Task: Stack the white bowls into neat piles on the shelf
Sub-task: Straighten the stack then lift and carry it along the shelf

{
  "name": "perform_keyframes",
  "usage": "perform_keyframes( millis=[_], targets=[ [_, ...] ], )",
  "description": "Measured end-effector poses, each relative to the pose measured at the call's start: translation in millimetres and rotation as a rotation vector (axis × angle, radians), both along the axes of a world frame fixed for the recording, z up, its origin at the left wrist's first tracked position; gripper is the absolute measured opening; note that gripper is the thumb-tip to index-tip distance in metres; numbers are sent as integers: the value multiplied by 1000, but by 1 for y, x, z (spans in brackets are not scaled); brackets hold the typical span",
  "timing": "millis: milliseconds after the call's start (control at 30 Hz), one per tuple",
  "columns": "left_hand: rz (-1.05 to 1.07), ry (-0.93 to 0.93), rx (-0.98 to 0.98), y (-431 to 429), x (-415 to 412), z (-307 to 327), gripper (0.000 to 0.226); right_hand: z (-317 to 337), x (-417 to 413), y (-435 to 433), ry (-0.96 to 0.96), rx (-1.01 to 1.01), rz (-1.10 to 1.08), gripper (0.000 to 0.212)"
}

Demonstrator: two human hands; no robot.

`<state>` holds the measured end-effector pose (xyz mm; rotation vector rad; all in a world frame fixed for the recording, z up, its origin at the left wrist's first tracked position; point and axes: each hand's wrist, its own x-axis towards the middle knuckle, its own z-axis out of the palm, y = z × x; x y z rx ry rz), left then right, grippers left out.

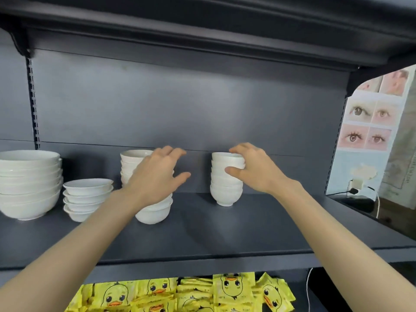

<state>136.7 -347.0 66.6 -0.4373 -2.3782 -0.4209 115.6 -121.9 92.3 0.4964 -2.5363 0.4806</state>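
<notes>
Several piles of white bowls stand on the dark shelf (202, 230). A pile of large bowls (29, 183) is at the far left, with a low pile of shallow bowls (86, 199) beside it. A tall pile of small bowls (135, 163) leans in the middle, partly hidden behind my left hand (157, 176), which hovers in front of it with fingers spread. Another upright pile of small bowls (225, 179) stands to the right. My right hand (254, 167) grips its top bowls, fingers over the rim and thumb on the side.
The shelf above (202, 37) hangs low over the bowls. The shelf's back panel (180, 109) is close behind the piles. Yellow duck-print packets (180, 293) fill the shelf below. A poster (371, 118) and a plugged-in cable (354, 191) are at the right.
</notes>
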Motion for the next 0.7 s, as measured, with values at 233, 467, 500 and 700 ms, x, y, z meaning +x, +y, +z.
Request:
perform_keyframes(
  millis=[233,467,500,700],
  targets=[
    [-37,-65,36,62,-16,-28,55,-23,-13,60,-59,-25,5,53],
    [-46,-154,161,102,-76,-57,61,-46,-72,93,-112,-68,30,56],
    [-60,-176,190,106,-88,-63,65,-51,-83,97,-118,-80,40,56],
    [-138,-350,510,125,-158,-92,92,-71,-150,104,-208,-229,132,64]
  ],
)
